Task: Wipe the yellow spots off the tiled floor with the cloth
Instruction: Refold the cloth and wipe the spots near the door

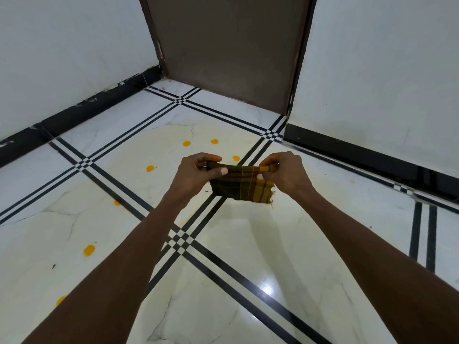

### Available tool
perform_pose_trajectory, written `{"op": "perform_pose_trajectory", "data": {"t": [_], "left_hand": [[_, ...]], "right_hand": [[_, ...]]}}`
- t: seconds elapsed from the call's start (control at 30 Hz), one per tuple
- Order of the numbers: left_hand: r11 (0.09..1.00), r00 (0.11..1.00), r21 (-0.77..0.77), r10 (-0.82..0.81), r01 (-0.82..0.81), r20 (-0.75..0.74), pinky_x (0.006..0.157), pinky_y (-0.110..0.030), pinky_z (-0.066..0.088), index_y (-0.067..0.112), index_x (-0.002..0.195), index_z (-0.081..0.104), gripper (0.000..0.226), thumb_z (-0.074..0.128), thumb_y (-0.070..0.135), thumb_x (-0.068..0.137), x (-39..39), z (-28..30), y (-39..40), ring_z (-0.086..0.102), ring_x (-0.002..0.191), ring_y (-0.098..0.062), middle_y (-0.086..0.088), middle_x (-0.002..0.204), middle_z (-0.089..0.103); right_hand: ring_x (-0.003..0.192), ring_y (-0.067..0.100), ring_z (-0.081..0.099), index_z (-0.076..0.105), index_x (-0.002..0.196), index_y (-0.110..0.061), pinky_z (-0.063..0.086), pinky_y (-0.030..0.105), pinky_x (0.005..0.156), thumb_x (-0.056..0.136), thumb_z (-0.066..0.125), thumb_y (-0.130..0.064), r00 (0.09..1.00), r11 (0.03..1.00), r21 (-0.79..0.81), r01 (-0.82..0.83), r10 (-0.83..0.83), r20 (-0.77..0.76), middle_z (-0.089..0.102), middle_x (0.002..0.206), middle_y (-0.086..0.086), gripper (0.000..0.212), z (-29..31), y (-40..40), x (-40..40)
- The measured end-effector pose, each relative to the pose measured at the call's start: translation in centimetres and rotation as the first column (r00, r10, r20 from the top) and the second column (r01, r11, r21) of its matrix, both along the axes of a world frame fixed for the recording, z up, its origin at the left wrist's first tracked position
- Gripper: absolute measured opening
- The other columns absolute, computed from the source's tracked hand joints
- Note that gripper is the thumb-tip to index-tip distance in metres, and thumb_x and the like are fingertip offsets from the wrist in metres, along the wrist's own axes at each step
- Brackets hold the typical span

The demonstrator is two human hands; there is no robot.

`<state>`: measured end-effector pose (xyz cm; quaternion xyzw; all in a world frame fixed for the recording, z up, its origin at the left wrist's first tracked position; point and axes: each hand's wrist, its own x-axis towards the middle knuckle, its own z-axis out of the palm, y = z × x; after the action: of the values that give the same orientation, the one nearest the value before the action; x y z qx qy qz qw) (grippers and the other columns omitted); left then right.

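A small brown and yellow checked cloth (242,186) hangs in the air above the floor, held by its top edge. My left hand (193,173) pinches its left corner and my right hand (285,171) pinches its right corner. Several yellow spots lie on the white tiled floor (248,244): two beyond the hands (186,143) (214,141), one just past the cloth (236,158), one to the left (150,168), and others nearer me on the left (89,250) (60,300) (117,202). A faint small spot (352,182) lies far right.
A brown door (223,45) stands shut in the corner ahead. White walls with black skirting (74,108) run along the left and the right (372,155). Black double lines cross the tiles.
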<state>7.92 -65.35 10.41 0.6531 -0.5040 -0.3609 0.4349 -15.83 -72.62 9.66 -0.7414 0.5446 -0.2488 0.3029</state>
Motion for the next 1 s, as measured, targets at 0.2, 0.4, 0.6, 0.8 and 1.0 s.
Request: {"op": "perform_pose_trajectory", "data": {"t": [0.2, 0.4, 0.6, 0.8, 1.0], "left_hand": [[0.999, 0.931, 0.023, 0.017, -0.027, 0.366, 0.072, -0.006, 0.044, 0.013, 0.113, 0.078, 0.039, 0.088, 0.014, 0.076, -0.4, -1.0, -0.2, 0.064, 0.085, -0.010, -0.001, 0.102, 0.072], [0.998, 0.934, 0.016, 0.056, -0.066, 0.354, 0.090, -0.033, 0.053, 0.015, 0.094, 0.081, 0.016, 0.082, 0.028, 0.085, 0.3, -1.9, 0.3, 0.064, 0.098, -0.016, -0.004, 0.102, 0.073], [0.996, 0.974, 0.067, 0.066, -0.053, -0.217, 0.108, -0.045, 0.051, 0.010, 0.102, 0.070, 0.032, 0.062, 0.041, 0.100, 0.2, -0.8, 0.6, 0.068, 0.107, -0.017, -0.009, 0.106, 0.074], [0.949, 0.917, 0.166, 0.305, -0.269, -0.258, 0.104, -0.055, 0.053, 0.017, 0.109, 0.059, 0.038, 0.045, 0.052, 0.105, -1.4, -0.2, 1.4, 0.064, 0.117, -0.028, -0.012, 0.121, 0.065], [0.887, 0.776, 0.261, 0.460, -0.380, -0.431, 0.099, -0.053, 0.057, 0.003, 0.119, 0.066, 0.047, 0.052, 0.046, 0.104, -0.4, 8.7, 5.6, 0.069, 0.113, -0.034, -0.021, 0.118, 0.072]], "right_hand": [[0.093, 0.021, 0.066, 0.081, 0.102, -0.010, 0.051, 0.029, 0.079, 0.090, 0.080, -0.018, 0.997, 1.000, -0.022, -0.002, 0.001, -0.076, 0.070, 0.092, 0.002, 0.015, -1.6, -0.3, 0.0], [0.107, 0.016, 0.053, 0.076, 0.101, -0.012, 0.040, 0.032, 0.090, 0.095, 0.073, -0.037, 0.998, 0.997, 0.080, -0.015, 0.010, 0.059, 0.063, 0.107, 0.002, 0.025, -1.6, 0.3, -0.6], [0.113, 0.026, 0.068, 0.065, 0.107, -0.021, 0.054, 0.042, 0.095, 0.108, 0.052, -0.040, 0.852, 0.866, 0.451, -0.217, -0.058, 0.520, 0.072, 0.108, 0.004, 0.023, -0.8, 1.1, -0.7], [0.096, 0.022, 0.075, 0.072, 0.113, -0.017, 0.057, 0.036, 0.086, 0.104, 0.058, -0.046, 0.776, 0.750, 0.643, -0.156, -0.310, 0.549, 0.080, 0.088, 0.000, 0.033, 1.3, 3.5, 2.4], [0.101, 0.027, 0.074, 0.078, 0.106, -0.014, 0.057, 0.040, 0.093, 0.095, 0.069, -0.046, 0.760, 0.450, 0.841, -0.300, -0.420, 0.495, 0.082, 0.101, 0.010, 0.035, 11.4, 7.9, 2.1]]}}
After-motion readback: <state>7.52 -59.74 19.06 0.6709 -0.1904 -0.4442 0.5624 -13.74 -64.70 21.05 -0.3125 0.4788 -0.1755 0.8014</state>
